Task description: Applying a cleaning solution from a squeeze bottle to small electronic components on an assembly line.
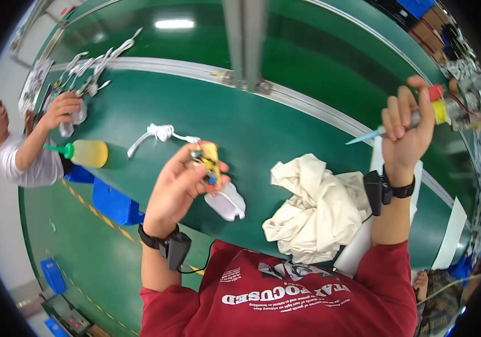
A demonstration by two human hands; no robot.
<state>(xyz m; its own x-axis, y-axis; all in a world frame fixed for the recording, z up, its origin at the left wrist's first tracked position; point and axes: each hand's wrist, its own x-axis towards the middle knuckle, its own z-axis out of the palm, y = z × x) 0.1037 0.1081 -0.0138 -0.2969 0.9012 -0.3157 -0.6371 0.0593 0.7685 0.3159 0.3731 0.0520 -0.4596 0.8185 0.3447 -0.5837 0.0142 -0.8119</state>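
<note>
My left hand (176, 188) is closed on a small circuit board (211, 160) with yellow, blue and dark components, held a little above the green table. A coiled white cable (162, 132) runs up to this board. Just below the fingers lies a white plastic housing (226, 203). On the right, my raised right hand (408, 121) grips a handheld dispensing tool (371, 136) with a pale blue tapered nozzle. That nozzle points left and slightly down, apart from the board. Red and yellow parts show behind the fist, while the palm hides the tool's middle.
A crumpled cream cloth (316, 210) lies on the table (252, 123) between my forearms. To the left stands a squeeze bottle (91, 154) with yellow liquid. Farther left, a co-worker (27, 149) handles pale parts beside several white cables (97, 67). A metal post (244, 45) rises at the back.
</note>
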